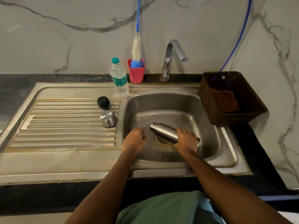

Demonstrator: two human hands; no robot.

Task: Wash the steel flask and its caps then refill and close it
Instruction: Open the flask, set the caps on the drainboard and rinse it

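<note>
Green shirt front [165,207] at the bottom edge, both bare forearms reaching out over the desk [16,88] into the sink [208,120].

Head view only. Right hand [186,139] grips the steel flask [163,132], fingers wrapped over the top of its lower body and thumb side hidden underneath. Flask lies tilted nearly flat inside the basin above the drain [162,140], open threaded mouth pointing left and slightly up, base hidden behind the hand. Left hand [134,138] sits low at the basin's left side, just beside the mouth and apart from it. Its fingers are curled under with the tips out of sight, so cannot tell if they pinch anything.

Steel cap [108,119] stands mouth-down on the drainboard [64,126] near the basin edge, black inner cap [103,102] just behind it. Plastic water bottle [119,78], capped, behind those. Red cup [136,73] holds a bottle brush [137,50] by the tap [171,57], where no water is seen running.

Handling, judged: rigid smooth metal, probably light if empty, and slick, since the basin floor looks wet. A mid-body wrap like this one looks safest (threaded neck is a narrower, poorer hold). Dropping it would dent it at worst, not break it. Caps are small and rounded, so likely to roll off the ribs.
</note>
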